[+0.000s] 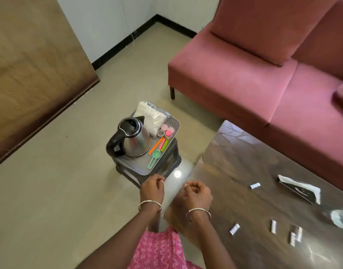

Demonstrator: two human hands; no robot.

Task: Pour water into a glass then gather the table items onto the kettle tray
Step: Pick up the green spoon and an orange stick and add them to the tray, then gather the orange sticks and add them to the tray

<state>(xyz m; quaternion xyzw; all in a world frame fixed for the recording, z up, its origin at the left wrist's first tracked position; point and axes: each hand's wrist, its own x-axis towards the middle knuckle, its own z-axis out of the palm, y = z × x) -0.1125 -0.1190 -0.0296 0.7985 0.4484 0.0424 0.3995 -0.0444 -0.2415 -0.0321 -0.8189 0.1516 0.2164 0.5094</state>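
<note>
1. Two hands are hovering in front of the kettle [134, 139]. The left hand [152, 188] is curling its fingers into a fist just over the near edge of the tray [132, 166]. The right hand [196, 193] is bunching into a fist beside it, further to the kettle's right.
2. The kettle is standing on the left part of the tray, which is sitting on a dark stool [170, 162].
3. Just right of the kettle, coloured clips [161, 145] and a green scoop [155, 156] are lying on the tray. Pink lids [168, 131] and a tape roll [160, 133] are sitting behind them.
4. A clear plastic bag [151, 115] is lying behind the kettle, touching its spout side.
5. Well to the right of the kettle, a glossy table [254, 167] is carrying small white sachets [255, 185] scattered apart from one another, and a black-and-white packet [300, 189] is lying beyond them.
6. Behind and to the right of the kettle, a pink sofa [263, 74] is standing along the table's far side.
</note>
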